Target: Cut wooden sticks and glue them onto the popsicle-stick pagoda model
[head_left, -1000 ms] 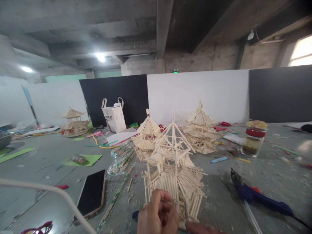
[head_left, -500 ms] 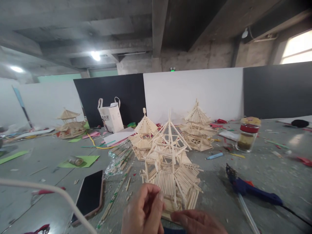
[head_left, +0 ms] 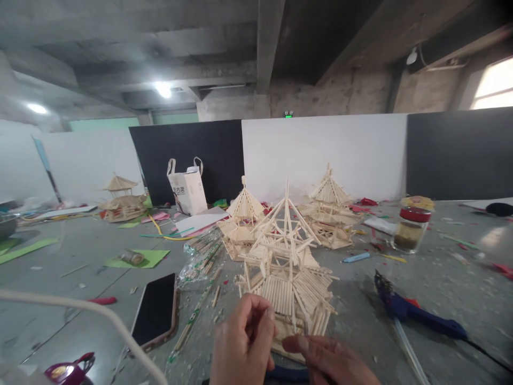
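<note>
A pavilion model of pale wooden sticks (head_left: 280,291) stands in front of me, its upper roof an open frame of slanting sticks. At its near edge is my left hand (head_left: 246,339), fingers curled and thumb against the index finger; whatever they pinch is hidden. My right hand (head_left: 331,358) is just to the right, thumb and fingertips pressed together, and what they hold is too small to make out. Two finished-looking stick pavilions stand behind, one at the left (head_left: 243,219) and one at the right (head_left: 329,211).
A blue glue gun (head_left: 425,315) lies at the right, near a red-lidded jar (head_left: 411,230). To the left are a phone (head_left: 155,310), bagged sticks (head_left: 200,259) and a white cable (head_left: 116,326). Farther back stand a paper bag (head_left: 188,190) and another pavilion (head_left: 122,200).
The view has shifted slightly, so the scene sits a little farther right. More of a purple object shows at the lower left. Both hands keep nearly the same pose by the model.
</note>
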`<action>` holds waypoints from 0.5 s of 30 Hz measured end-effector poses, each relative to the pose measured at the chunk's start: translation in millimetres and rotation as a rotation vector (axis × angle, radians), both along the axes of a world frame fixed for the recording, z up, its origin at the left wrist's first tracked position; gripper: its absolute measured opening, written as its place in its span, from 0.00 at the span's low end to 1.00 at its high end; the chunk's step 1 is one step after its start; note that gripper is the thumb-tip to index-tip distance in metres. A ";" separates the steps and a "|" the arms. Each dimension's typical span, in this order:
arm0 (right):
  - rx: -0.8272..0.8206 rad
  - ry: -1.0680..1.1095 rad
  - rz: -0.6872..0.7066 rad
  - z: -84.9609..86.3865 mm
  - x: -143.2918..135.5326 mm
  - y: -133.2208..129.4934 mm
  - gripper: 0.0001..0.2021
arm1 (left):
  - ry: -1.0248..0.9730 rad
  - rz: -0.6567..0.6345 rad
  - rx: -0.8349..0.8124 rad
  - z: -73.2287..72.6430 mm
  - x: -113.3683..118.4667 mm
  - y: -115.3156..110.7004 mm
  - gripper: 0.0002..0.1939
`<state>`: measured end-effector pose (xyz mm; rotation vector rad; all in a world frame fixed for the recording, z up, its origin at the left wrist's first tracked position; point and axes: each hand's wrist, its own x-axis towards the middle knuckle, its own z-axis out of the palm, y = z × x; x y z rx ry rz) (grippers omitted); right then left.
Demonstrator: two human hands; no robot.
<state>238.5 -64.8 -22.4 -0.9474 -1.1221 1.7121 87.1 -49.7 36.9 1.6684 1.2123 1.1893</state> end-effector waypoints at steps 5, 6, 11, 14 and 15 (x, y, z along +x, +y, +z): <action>0.007 -0.052 -0.022 -16.4 0.8 8.3 0.35 | 0.031 -0.005 -0.019 -1.2 -1.1 1.2 0.12; 0.000 -0.054 -0.021 -17.8 0.4 9.6 0.36 | 0.036 -0.006 -0.019 -1.2 -1.3 1.3 0.11; 0.014 -0.025 -0.064 -9.3 -0.5 8.3 0.34 | 0.044 -0.013 -0.003 -0.5 -1.7 0.7 0.12; 0.007 -0.025 -0.078 -1.6 1.0 4.0 0.32 | 0.048 -0.013 0.002 -0.4 -1.5 0.4 0.11; 0.006 -0.033 -0.082 0.3 1.5 2.5 0.31 | 0.046 -0.012 -0.001 -0.6 -1.3 0.4 0.11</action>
